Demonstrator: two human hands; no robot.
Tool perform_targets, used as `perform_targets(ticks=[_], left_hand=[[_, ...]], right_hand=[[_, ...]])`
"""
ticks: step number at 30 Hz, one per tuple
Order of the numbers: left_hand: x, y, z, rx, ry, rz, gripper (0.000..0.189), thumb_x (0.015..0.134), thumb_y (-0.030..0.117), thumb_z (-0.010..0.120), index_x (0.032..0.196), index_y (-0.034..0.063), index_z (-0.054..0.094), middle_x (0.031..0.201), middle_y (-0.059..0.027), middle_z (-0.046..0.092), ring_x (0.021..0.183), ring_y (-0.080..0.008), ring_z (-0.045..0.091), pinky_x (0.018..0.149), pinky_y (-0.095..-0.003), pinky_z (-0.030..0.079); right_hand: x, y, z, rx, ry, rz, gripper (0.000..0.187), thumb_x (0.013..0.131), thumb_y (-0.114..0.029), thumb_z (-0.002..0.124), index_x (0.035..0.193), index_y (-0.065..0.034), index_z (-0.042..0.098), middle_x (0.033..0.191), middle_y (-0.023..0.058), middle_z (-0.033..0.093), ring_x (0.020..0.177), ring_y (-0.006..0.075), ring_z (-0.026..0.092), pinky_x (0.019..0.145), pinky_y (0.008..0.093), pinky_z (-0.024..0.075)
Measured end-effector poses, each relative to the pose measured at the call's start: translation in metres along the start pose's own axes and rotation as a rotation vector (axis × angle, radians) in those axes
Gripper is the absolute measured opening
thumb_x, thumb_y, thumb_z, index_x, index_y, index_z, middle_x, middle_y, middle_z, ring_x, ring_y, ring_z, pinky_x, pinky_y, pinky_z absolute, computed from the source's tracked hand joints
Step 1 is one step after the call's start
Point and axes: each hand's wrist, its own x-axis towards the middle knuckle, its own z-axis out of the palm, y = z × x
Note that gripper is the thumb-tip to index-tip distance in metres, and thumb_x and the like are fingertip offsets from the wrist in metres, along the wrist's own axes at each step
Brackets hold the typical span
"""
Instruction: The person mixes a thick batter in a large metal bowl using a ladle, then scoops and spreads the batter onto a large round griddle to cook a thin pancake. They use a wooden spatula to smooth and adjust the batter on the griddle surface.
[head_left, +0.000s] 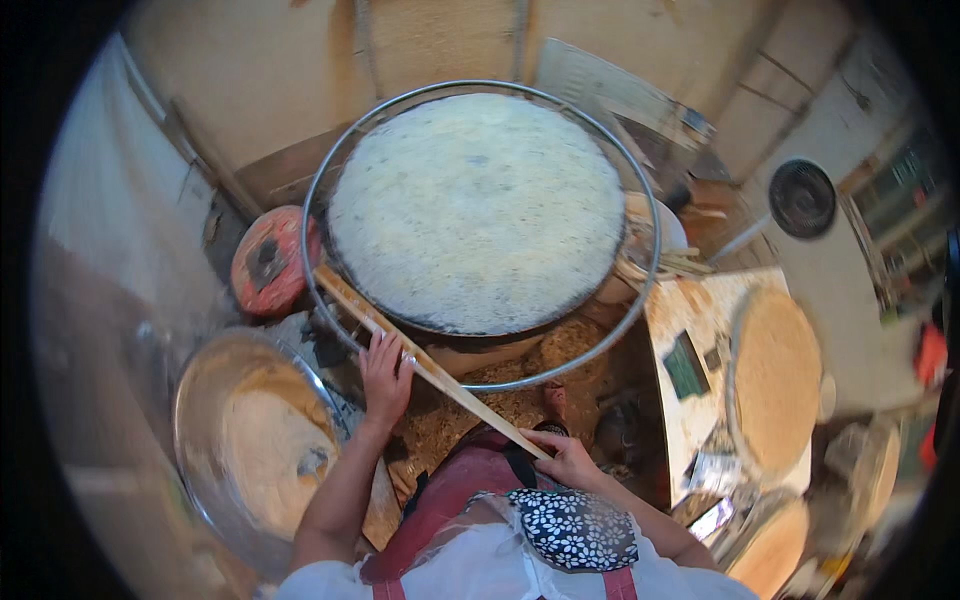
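A long, flat wooden strip (450, 386) runs diagonally in front of me, from the lower left of the griddle towards my lap. My left hand (386, 379) lies on its upper middle part with the fingers over it. At its lower right end, my right hand (564, 459) is closed around the wood. Beyond both hands, a wide round griddle carries a thin, pale sheet of batter or dough (476, 214) that reaches almost to its dark edge. A metal hoop (480, 387) surrounds the griddle, and the strip crosses its near left part.
A large metal basin (184, 420) with pale batter or flour stands at the left, below a red round object (274, 262). On the right, a table (664, 322) bears a round stack of flat sheets (776, 382), a green object (686, 366) and a lit phone (711, 519).
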Motion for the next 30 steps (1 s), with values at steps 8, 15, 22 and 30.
perform_targets(ticks=[8, 15, 22, 30], left_hand=[[-0.065, 0.069, 0.005, -0.435, -0.246, 0.103, 0.026, 0.087, 0.008, 0.053, 0.063, 0.0012, 0.047, 0.060, -0.0138, 0.047, 0.056, -0.0282, 0.048, 0.053, -0.0394, 0.037], [-0.083, 0.086, 0.013, -0.392, -0.370, -0.008, 0.042, 0.094, 0.018, 0.050, 0.057, 0.0004, 0.039, 0.049, -0.0052, 0.026, 0.049, -0.0086, 0.025, 0.042, -0.0321, 0.021], [-0.054, 0.146, 0.065, -0.405, -0.728, 0.119, 0.045, 0.095, 0.022, 0.049, 0.055, 0.0018, 0.042, 0.046, 0.0006, 0.034, 0.046, -0.0066, 0.028, 0.042, -0.0280, 0.022], [-0.042, 0.222, 0.112, -0.360, -0.840, -0.077, 0.044, 0.094, 0.023, 0.050, 0.055, 0.0026, 0.048, 0.047, -0.0010, 0.046, 0.046, -0.0074, 0.039, 0.046, -0.0254, 0.031]], right_hand=[[-0.030, 0.043, -0.006, -0.061, 0.616, -0.094, 0.036, 0.088, -0.010, 0.048, 0.123, -0.0026, 0.042, 0.073, 0.0076, 0.054, 0.061, 0.0169, 0.055, 0.059, 0.0297, 0.0480], [-0.025, -0.053, -0.110, 0.889, 0.563, -0.172, 0.014, 0.089, -0.012, 0.048, 0.093, 0.0022, 0.048, 0.063, 0.0107, 0.052, 0.046, 0.0223, 0.054, 0.044, 0.0324, 0.0466], [0.042, 0.011, -0.305, 1.822, 0.528, -0.480, 0.032, 0.089, -0.035, 0.046, 0.082, -0.0031, 0.050, 0.067, 0.0112, 0.057, 0.053, 0.0217, 0.057, 0.043, 0.0317, 0.0477], [-0.032, 0.211, -0.227, 1.261, 1.009, -0.033, 0.030, 0.088, -0.029, 0.050, 0.079, -0.0002, 0.056, 0.060, 0.0133, 0.056, 0.045, 0.0206, 0.057, 0.040, 0.0328, 0.0495]])
